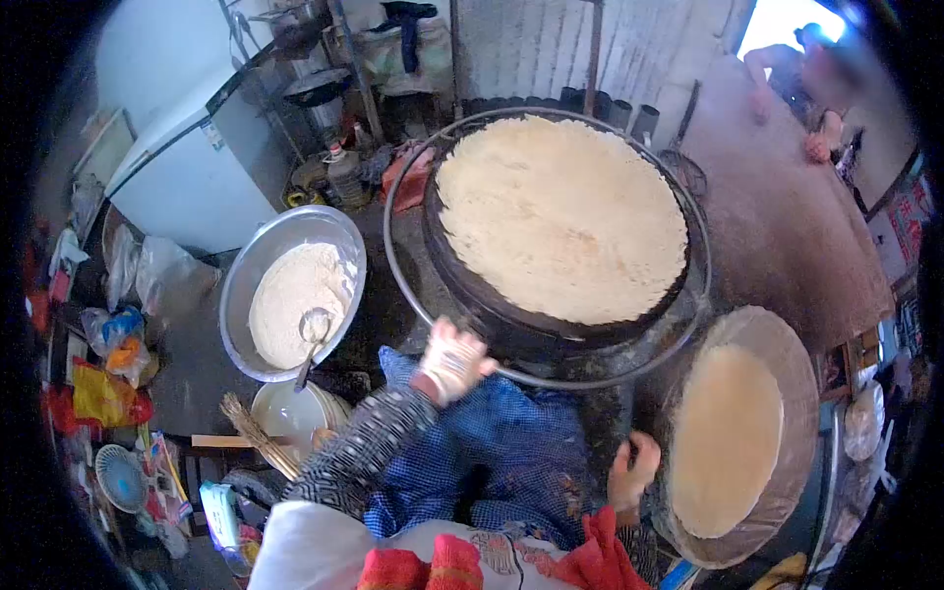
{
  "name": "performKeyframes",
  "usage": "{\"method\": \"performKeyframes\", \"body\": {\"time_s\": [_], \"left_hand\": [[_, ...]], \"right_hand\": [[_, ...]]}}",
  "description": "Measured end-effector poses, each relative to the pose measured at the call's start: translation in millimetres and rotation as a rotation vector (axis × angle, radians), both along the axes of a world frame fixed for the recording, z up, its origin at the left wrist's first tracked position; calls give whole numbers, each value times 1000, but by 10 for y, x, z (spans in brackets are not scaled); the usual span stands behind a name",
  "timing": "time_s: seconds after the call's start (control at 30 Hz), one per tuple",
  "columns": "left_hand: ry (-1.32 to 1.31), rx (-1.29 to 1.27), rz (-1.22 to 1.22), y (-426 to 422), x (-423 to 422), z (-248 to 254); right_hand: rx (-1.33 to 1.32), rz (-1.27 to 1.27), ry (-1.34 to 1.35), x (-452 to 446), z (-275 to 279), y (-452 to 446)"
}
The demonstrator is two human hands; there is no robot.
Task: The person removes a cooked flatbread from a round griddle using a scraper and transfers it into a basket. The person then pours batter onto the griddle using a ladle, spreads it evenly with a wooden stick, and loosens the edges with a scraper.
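Note:
A large round pale flatbread (565,221) covers the dark griddle (511,313), which a metal ring (398,270) surrounds. My left hand (454,362), in a whitish glove, is at the ring's near edge; whether its fingers grip the ring or anything else is not clear. Bare and with curled fingers, my right hand (632,472) is low, just left of a round basket (801,442) holding another pale flatbread (730,442). At the left, a metal basin (236,285) holds thick batter (285,300) with a ladle (315,329) in it.
A white bucket (285,411) and a straw brush (258,433) are below the basin. A white chest freezer (197,187) stands at the upper left. Another person (801,84) is at the upper right. Bottles (344,175) and bags (172,275) lie around the left side.

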State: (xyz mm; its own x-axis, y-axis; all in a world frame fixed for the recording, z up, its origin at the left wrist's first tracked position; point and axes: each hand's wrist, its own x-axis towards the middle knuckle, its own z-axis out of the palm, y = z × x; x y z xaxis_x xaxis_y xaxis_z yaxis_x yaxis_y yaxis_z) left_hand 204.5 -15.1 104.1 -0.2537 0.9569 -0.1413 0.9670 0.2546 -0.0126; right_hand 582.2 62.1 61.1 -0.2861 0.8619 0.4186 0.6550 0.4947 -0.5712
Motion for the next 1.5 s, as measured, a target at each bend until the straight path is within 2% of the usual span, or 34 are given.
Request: {"method": "performKeyframes", "body": {"time_s": [0.03,0.07,0.17,0.23,0.3,0.33,0.37,0.4,0.5,0.57,0.6,0.63,0.7,0.77,0.83,0.9,1.0,1.1,1.13,1.23,1.27,1.3,1.33,1.4,1.43,1.5], "left_hand": [[5,-12,56,78,259,-58],[-101,-41,47,104,484,57],[-308,468,-238,-109,808,-187],[-398,470,-287,-283,661,102],[-330,472,-210,-409,232,395],[-299,561,-116,-485,-15,423],[-309,538,-6,-513,-241,560],[-227,695,35,-559,-474,428],[-76,693,121,-507,-969,327],[12,604,75,-373,-1214,145],[126,491,-58,-338,-1294,61],[98,436,-97,-272,-1402,-249],[13,205,-198,-215,-1231,-209],[-97,280,-296,-140,-925,-312],[-130,425,-289,-108,-528,-499],[-173,463,-238,-46,-141,-518],[-246,351,-141,59,302,-431],[-312,322,-115,153,561,-342],[-337,216,-100,180,621,-285],[-358,474,-135,163,707,-367],[-372,467,-140,103,690,-220],[-340,513,-122,47,685,-119],[-339,587,-124,-4,665,2],[-310,751,-143,-74,600,298],[-280,718,-121,-53,533,496],[-186,667,-17,168,374,735]], "right_hand": [[23,31,50,-400,186,99],[62,116,56,-757,376,177],[128,336,116,-1575,705,315],[180,390,78,-1906,772,336],[260,456,12,-2113,764,393],[257,451,-15,-2221,787,379],[255,443,-42,-2331,818,361],[280,454,-76,-2439,783,381],[319,473,-153,-2781,847,362],[279,472,-286,-2990,788,394],[262,479,-357,-3071,789,429],[245,483,-427,-3130,789,474],[253,442,-552,-3154,738,596],[270,386,-658,-3133,643,742],[411,352,-643,-2988,532,952],[453,370,-677,-2852,509,1185],[346,362,-727,-2750,811,1547],[650,349,-414,-2641,1316,1848],[715,370,-346,-2597,1517,1861],[818,350,-275,-2418,1639,1815],[816,350,-255,-2338,1542,1770],[699,359,-315,-2250,1338,1704],[736,329,-404,-2186,1008,1675],[591,367,-461,-2064,845,1292],[417,435,-418,-1998,958,1012],[211,494,-251,-1790,756,648]]}}
